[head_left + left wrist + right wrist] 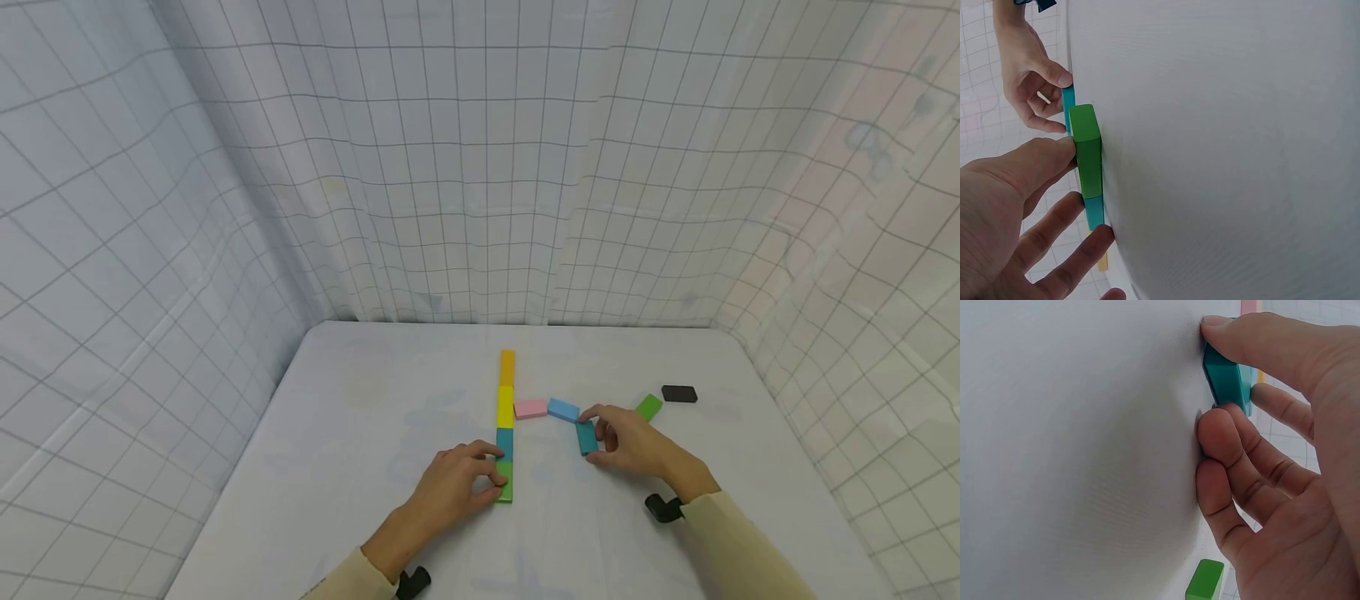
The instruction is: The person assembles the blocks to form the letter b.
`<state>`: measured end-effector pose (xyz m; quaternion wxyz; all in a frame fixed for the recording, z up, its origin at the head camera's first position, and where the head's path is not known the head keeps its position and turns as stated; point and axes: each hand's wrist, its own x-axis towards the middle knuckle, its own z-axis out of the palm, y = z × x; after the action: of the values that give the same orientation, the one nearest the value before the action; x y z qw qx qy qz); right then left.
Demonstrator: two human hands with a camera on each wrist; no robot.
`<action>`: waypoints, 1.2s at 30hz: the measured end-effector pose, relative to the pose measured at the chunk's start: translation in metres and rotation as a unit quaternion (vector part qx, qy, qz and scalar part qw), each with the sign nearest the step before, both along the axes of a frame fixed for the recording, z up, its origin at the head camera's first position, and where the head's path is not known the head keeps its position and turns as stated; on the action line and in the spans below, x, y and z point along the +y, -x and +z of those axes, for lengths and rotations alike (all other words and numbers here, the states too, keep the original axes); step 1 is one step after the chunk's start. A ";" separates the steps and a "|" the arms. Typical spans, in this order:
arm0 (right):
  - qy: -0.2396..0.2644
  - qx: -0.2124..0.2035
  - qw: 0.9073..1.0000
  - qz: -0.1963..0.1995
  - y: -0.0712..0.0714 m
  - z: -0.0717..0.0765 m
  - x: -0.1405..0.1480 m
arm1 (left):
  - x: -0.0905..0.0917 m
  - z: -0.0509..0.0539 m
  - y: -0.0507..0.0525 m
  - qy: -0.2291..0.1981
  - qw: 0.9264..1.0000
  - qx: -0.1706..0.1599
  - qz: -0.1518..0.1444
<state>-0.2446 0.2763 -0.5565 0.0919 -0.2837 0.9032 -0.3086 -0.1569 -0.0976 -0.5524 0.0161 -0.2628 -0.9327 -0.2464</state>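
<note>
On the white table stands a straight column of blocks: orange, yellow, teal and green. My left hand touches the column's near end from the left. In the left wrist view its thumb meets the green block, while spread fingers lie by the teal one. My right hand pinches another teal block between thumb and fingers, low at the table. This block lies near one end of a light blue block. A pink block sits between the light blue one and the column.
Beyond my right hand lie a second green block, partly hidden by the hand, and a black block. Grid-patterned white curtains hang behind the table and on both sides.
</note>
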 end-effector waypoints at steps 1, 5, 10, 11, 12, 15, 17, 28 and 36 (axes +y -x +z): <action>-0.001 -0.001 1.000 -0.001 0.000 0.000 0.000 | 0.000 0.000 0.000 0.000 1.000 0.000 0.000; -0.003 -0.002 1.000 -0.003 0.001 -0.001 0.001 | 0.000 0.001 0.000 0.000 1.000 -0.001 0.001; -0.006 -0.003 1.000 -0.004 0.001 -0.001 0.001 | 0.000 0.000 0.000 0.000 1.000 -0.002 0.000; -0.006 -0.005 1.000 -0.005 0.001 -0.001 0.001 | 0.000 -0.001 0.000 0.001 1.000 -0.001 0.001; -0.006 -0.007 1.000 -0.005 0.001 0.000 0.001 | 0.000 -0.001 0.000 0.001 1.000 -0.001 0.001; -0.006 -0.009 1.000 -0.005 0.000 0.000 0.002 | 0.001 -0.001 0.001 0.004 1.000 0.003 0.003; -0.005 -0.010 1.000 -0.006 0.000 0.000 0.002 | 0.001 -0.001 0.002 0.004 1.000 0.004 0.003; -0.009 0.007 1.000 -0.021 -0.003 -0.002 0.011 | 0.001 -0.004 0.003 0.005 1.000 0.004 0.000; -0.030 0.014 0.998 -0.058 -0.004 -0.001 0.020 | 0.001 -0.005 0.003 0.001 1.000 0.004 0.000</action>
<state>-0.2409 0.2960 -0.5578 0.0694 -0.2327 0.9282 -0.2820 -0.1601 -0.0969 -0.5575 0.0197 -0.2640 -0.9329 -0.2441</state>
